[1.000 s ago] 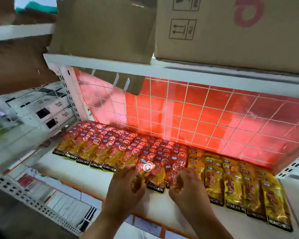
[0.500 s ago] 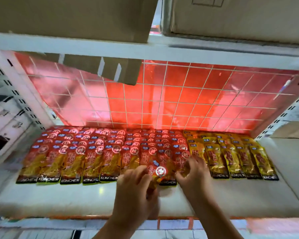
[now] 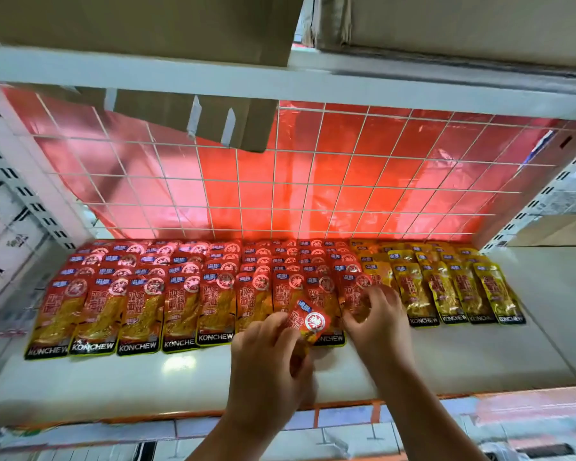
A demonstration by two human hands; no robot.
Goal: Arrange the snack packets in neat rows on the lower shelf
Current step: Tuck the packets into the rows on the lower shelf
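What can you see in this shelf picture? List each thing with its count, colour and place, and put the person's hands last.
white lower shelf board: one, white; bottom of the bay.
red foil snack packets: many, red; overlapping rows, left and middle of the board.
yellow foil snack packets: many, yellow; overlapping rows, right of the red ones.
tilted red foil packet: one, red; over the front row.
white wire grid: one, white; at the back.
red sheet: one, red; behind the grid.
brown cardboard boxes: two, brown; on the white upper shelf.
left hand: grips the tilted packet.
right hand: fingers curled on a front-row red packet.
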